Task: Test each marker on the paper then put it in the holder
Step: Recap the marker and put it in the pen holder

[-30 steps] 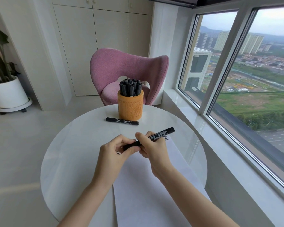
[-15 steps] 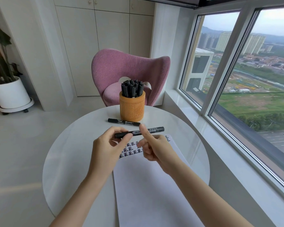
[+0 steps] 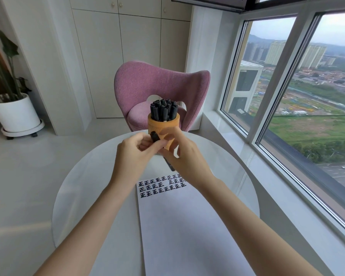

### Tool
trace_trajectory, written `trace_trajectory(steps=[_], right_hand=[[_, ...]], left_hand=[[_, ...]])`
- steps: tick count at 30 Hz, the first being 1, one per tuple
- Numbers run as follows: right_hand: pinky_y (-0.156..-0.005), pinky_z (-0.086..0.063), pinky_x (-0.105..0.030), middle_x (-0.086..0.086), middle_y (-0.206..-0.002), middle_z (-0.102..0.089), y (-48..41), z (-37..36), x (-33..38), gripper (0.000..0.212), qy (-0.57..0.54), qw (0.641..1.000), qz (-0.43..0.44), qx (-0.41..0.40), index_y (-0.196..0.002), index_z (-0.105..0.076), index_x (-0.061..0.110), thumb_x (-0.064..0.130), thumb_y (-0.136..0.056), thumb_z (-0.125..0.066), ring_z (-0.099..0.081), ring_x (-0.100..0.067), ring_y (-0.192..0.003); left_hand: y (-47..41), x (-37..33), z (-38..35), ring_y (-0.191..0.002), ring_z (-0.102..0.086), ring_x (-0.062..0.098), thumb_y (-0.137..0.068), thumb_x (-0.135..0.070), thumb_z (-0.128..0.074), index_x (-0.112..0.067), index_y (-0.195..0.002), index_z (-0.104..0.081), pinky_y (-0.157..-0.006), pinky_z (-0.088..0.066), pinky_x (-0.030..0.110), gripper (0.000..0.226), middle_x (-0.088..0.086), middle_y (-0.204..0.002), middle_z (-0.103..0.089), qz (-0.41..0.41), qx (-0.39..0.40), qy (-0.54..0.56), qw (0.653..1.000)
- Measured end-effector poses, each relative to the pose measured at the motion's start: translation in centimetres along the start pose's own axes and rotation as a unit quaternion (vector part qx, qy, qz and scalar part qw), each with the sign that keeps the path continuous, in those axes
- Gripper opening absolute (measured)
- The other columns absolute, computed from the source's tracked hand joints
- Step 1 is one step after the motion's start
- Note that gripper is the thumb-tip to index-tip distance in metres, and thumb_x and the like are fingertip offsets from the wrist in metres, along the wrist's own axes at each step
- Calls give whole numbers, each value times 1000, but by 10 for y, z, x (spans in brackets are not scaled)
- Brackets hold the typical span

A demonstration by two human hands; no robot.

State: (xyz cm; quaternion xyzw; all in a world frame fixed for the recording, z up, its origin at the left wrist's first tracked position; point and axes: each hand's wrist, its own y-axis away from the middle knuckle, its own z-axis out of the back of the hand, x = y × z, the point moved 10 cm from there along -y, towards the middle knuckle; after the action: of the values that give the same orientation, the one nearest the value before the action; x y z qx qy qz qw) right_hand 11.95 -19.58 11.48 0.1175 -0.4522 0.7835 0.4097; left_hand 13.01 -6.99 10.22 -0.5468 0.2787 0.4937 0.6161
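Pinching marker (image 3: 155, 136): left hand (image 3: 134, 156), right hand (image 3: 185, 158).

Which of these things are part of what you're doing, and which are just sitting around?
In use: marker, held by left hand and right hand; holder; paper with test marks.
Just about: pink chair; potted plant; window.

The left hand (image 3: 135, 154) and right hand (image 3: 185, 156) together grip one black marker (image 3: 170, 165), held tilted above the round white counter (image 3: 78, 196) and directly in front of the orange holder (image 3: 163, 124). Motion blur obscures the exact finger placement. The paper (image 3: 187, 226) lies beneath, with three rows of black marks at its far edge.
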Motion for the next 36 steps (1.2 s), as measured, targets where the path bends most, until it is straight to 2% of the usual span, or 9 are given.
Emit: trace_trajectory(steps=[3,7,13,15,18,20,25,30,36], right_hand=[[-57,-44,-24,2,-88,-56,-16,0,3,37,-29,999,30,-3,-124,-44,14,6,-90,-58,-52,-15,-62],[-63,-39,-11,12,-83,-49,-49,30,-9,50,-62,994,34,-87,-130,-40,21,-3,-88,-55,-51,-5,-60],[-74,-54,-42,10,-80,-50,-101,75,-30,41,-70,968,20,-239,-124,-45,10,-2,-85,-54,-60,-24,-75],[-74,-55,-44,9,-78,-52,-115,81,-37,42,-80,961,8,-263,-125,-44,11,-1,-86,-53,-62,-23,-76],[-76,-50,-19,1,-76,-57,-129,84,-47,41,-81,954,2,-287,-125,-44,7,-3,-86,-52,-57,0,-76],[-73,-42,-7,0,-76,-57,-134,79,-50,41,-73,957,3,-280,-126,-44,6,-4,-87,-53,-56,0,-73],[-62,-44,-8,7,-73,-53,-145,50,-62,39,-26,981,-6,-192,-124,-46,6,-4,-87,-54,-55,3,-61],[-62,-50,-24,1,-77,-59,-153,42,-55,37,29,987,1,-157,-122,-46,9,0,-87,-55,-59,-10,-65],[-57,-45,-23,3,-83,-65,-161,52,-69,38,55,982,-39,-174,-123,-46,14,7,-87,-57,-62,-10,-70]], left_hand=[[-20,-5,-4,-67,-66,6,-74,-31,-76,-27,-74,-68,-68,-49,18,9,-6,-71,-72,-1,8,19,1000],[-45,-6,-10,-64,-62,-4,-84,-34,-66,-17,-97,-70,-65,-45,8,22,-1,-83,-73,-12,16,12,1000],[-66,9,-21,-78,-58,4,-84,-9,-64,-11,-107,-67,-68,-38,-2,23,3,-102,-67,-64,-8,-100,993],[-70,11,-25,-83,-58,9,-84,-5,-63,-11,-108,-66,-67,-36,-3,25,1,-105,-61,-74,-13,-120,990],[-75,15,-27,-87,-56,10,-84,-4,-61,-12,-109,-65,-68,-36,-3,27,0,-106,-56,-83,-22,-137,987],[-78,18,-27,-89,-55,10,-84,-4,-61,-14,-110,-64,-69,-35,-3,28,-2,-106,-54,-87,-31,-146,985],[-84,24,-29,-92,-54,11,-84,-3,-61,-13,-113,-62,-70,-36,1,31,0,-110,-53,-87,-30,-153,984],[-86,29,-30,-93,-55,11,-84,-2,-61,-12,-116,-59,-69,-36,-3,34,1,-113,-53,-82,-32,-141,986],[-87,31,-32,-90,-55,11,-83,-2,-61,-12,-116,-59,-68,-36,-3,34,2,-116,-55,-75,-35,-125,989]])
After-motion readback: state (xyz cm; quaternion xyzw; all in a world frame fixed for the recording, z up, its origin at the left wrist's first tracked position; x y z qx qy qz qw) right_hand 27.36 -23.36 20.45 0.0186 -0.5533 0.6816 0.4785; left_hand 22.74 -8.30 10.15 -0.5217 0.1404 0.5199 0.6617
